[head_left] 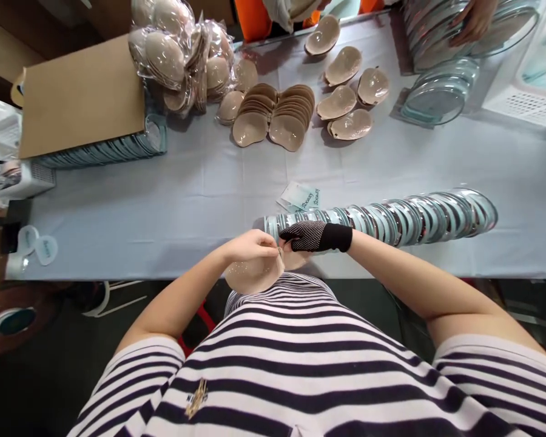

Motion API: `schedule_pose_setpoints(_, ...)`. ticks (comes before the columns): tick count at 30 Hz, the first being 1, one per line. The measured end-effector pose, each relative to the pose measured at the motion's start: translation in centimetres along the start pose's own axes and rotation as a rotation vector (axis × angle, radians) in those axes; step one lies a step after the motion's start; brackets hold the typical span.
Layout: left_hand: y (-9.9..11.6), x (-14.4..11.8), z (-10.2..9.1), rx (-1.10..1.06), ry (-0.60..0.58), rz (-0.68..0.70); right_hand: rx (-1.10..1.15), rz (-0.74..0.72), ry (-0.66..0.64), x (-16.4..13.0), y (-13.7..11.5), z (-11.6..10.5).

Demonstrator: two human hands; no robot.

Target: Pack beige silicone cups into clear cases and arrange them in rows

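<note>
My left hand (250,246) is bare and pinches the upper edge of a beige cup-shaped pad (253,276) held close to my body at the table's near edge. My right hand (306,235), in a black mesh glove, grips a second beige pad (295,260) that meets the first one at the middle. Both hands touch where the two pads join. Just beyond my right hand lies a long row of clear round plastic cases (391,218) on their edges, with small printed cards (300,197) beside it.
On the pale blue table (164,206) lie stacked beige pads (273,115), loose pads (346,103), bagged pads (182,54), a cardboard sheet (82,91) over clear cases, and another case stack (439,94). Another person's hand (473,21) rests on cases at the far right. White basket (528,79).
</note>
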State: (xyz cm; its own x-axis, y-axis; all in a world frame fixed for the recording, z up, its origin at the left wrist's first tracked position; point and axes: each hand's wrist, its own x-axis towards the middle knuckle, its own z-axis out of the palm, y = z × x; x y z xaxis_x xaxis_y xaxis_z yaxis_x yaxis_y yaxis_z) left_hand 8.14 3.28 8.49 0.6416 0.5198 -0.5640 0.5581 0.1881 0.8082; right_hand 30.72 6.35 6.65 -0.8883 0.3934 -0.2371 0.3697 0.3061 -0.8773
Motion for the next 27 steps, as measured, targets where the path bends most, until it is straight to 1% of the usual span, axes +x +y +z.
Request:
schedule_pose_setpoints(2, 0.4, 0.0, 0.3, 0.004, 0.002, 0.014, 0.066, 0.023, 0.009, -0.1, 0.1, 0.4)
schedule_pose_setpoints(4, 0.6, -0.1, 0.4, 0.015, 0.0, 0.026, 0.054, 0.099, 0.036, -0.1, 0.1, 1.1)
schedule_pose_setpoints(6, 0.6, -0.4, 0.4, 0.04, -0.002, 0.032, 0.038, 0.144, 0.076, -0.1, -0.2, 2.0)
schedule_pose_setpoints(8, 0.2, -0.7, 0.3, 0.076, 0.007, 0.027, 0.034, 0.16, 0.152, 0.1, -0.6, 3.1)
schedule_pose_setpoints(10, -0.4, -1.0, 0.3, 0.114, 0.041, 0.014, 0.021, 0.195, 0.251, 0.4, -1.1, 4.4)
schedule_pose_setpoints(13, -1.5, -1.0, 0.5, 0.14, 0.076, -0.008, -0.048, 0.296, 0.363, 1.2, -1.8, 6.2)
schedule_pose_setpoints(15, -2.1, -0.8, 0.6, 0.136, 0.063, -0.01, -0.129, 0.368, 0.434, 1.7, -2.1, 6.9)
schedule_pose_setpoints(17, -2.5, -0.5, 0.4, 0.088, 0.02, 0.006, -0.213, 0.451, 0.517, 2.0, -2.1, 6.9)
schedule_pose_setpoints(19, -2.6, -0.3, 0.1, 0.013, -0.031, 0.032, -0.296, 0.518, 0.598, 2.0, -1.9, 6.3)
schedule_pose_setpoints(21, -2.6, -0.2, -0.2, 0.0, -0.071, 0.06, -0.368, 0.531, 0.647, 1.5, -1.8, 5.5)
schedule_pose_setpoints(22, -2.5, -0.2, -0.2, 0.025, -0.081, 0.075, -0.389, 0.528, 0.65, 1.1, -1.9, 5.1)
schedule_pose_setpoints(23, -2.5, -0.3, -0.1, 0.062, -0.093, 0.092, -0.384, 0.516, 0.623, 0.7, -2.0, 4.8)
schedule_pose_setpoints(24, -2.3, -0.4, 0.1, 0.099, -0.107, 0.113, -0.342, 0.491, 0.562, 0.3, -2.2, 4.7)
schedule_pose_setpoints(27, -1.9, -0.9, 0.8, 0.169, -0.172, 0.187, -0.031, 0.329, 0.271, -0.6, -3.2, 5.1)
